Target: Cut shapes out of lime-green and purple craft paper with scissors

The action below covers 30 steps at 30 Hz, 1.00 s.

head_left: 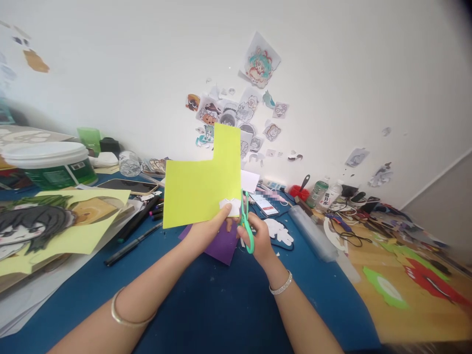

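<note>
Left hand (217,222): we pinch white cutout (232,208) against yellow paper (199,189).
Right hand (261,237): we grip scissors (251,242) at paper's edge.

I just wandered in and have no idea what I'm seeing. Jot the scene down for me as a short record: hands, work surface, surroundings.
Left hand: holds a yellow-green sheet, thumb on a white shirt-shaped cutout
Right hand: holds green scissors beside the sheet's right edge
Work surface: blue mat
Far left: green bucket with a white lid
Far right: red cutout on wood
Wall: cartoon pictures
</note>
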Each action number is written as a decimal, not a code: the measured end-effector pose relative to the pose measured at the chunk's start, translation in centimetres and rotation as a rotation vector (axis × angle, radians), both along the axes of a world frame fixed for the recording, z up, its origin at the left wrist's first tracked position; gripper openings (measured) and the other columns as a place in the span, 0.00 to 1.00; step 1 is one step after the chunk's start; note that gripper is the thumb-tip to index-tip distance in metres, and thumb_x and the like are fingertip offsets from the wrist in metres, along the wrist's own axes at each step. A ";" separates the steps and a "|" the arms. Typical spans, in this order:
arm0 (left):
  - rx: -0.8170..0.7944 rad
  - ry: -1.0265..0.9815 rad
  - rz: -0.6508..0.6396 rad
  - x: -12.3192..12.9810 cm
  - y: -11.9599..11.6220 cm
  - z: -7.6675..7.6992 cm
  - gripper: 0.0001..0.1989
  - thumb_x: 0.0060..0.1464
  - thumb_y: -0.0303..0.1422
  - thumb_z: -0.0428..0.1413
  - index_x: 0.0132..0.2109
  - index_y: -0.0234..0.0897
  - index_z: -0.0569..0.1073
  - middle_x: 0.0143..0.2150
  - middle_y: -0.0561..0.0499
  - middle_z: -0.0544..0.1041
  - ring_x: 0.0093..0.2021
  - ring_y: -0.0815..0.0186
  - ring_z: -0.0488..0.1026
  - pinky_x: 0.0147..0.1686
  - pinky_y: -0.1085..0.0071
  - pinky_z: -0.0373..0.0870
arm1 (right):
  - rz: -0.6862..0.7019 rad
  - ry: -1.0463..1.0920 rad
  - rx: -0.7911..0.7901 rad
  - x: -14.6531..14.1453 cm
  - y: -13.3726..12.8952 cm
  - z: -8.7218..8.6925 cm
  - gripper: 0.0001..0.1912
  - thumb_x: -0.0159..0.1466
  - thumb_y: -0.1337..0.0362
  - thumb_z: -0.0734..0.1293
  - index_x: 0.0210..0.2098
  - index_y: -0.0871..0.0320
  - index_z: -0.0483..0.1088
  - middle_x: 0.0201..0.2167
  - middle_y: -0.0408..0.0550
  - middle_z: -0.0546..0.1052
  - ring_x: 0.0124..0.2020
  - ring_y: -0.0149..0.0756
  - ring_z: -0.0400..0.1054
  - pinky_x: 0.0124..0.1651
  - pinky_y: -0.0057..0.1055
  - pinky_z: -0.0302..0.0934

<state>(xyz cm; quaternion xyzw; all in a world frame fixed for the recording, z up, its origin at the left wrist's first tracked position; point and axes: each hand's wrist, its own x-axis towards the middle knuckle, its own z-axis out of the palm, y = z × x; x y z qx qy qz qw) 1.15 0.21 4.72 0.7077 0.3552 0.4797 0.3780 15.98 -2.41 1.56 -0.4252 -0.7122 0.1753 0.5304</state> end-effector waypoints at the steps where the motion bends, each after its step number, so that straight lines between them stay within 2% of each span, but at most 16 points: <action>1: 0.004 -0.011 -0.017 0.0 0.0 0.0 0.25 0.55 0.42 0.43 0.13 0.38 0.61 0.22 0.54 0.71 0.32 0.65 0.69 0.46 0.70 0.57 | -0.001 -0.020 0.009 0.1 0.0 0.0 0.11 0.56 0.58 0.63 0.32 0.60 0.69 0.26 0.46 0.66 0.24 0.31 0.60 0.28 0.29 0.58; 4: -0.001 -0.015 -0.068 -0.3 0.2 0.2 0.25 0.55 0.43 0.42 0.14 0.38 0.62 0.22 0.53 0.72 0.31 0.66 0.69 0.42 0.71 0.60 | 0.027 -0.083 0.005 0.3 0.1 -0.1 0.11 0.56 0.57 0.64 0.32 0.59 0.70 0.26 0.45 0.65 0.24 0.31 0.60 0.27 0.28 0.57; 7: -0.003 0.073 -0.110 -0.6 0.5 0.5 0.25 0.55 0.42 0.43 0.14 0.38 0.62 0.20 0.54 0.71 0.29 0.66 0.69 0.40 0.72 0.61 | 0.089 -0.115 -0.025 0.6 0.1 0.0 0.11 0.57 0.57 0.64 0.32 0.59 0.69 0.26 0.45 0.65 0.24 0.31 0.60 0.27 0.28 0.57; 11: -0.019 0.160 -0.107 -1.0 0.6 1.0 0.23 0.54 0.41 0.43 0.14 0.38 0.62 0.16 0.56 0.67 0.26 0.67 0.69 0.41 0.72 0.61 | 0.118 -0.144 -0.055 0.9 0.0 0.3 0.13 0.57 0.55 0.63 0.29 0.59 0.68 0.24 0.44 0.64 0.24 0.31 0.60 0.27 0.28 0.57; 16: -0.073 0.181 -0.118 -1.2 0.5 1.2 0.21 0.53 0.41 0.44 0.18 0.38 0.67 0.15 0.57 0.67 0.25 0.68 0.69 0.38 0.73 0.62 | 0.131 -0.141 -0.071 1.0 -0.1 0.5 0.14 0.56 0.54 0.63 0.29 0.59 0.68 0.25 0.45 0.64 0.25 0.32 0.60 0.28 0.28 0.58; 30: -0.062 0.195 -0.138 -1.6 1.1 0.7 0.21 0.52 0.44 0.45 0.17 0.39 0.66 0.13 0.57 0.65 0.21 0.68 0.67 0.33 0.72 0.63 | 0.131 -0.196 -0.102 1.2 -0.1 0.6 0.11 0.56 0.56 0.65 0.28 0.59 0.68 0.25 0.45 0.66 0.24 0.31 0.61 0.27 0.28 0.57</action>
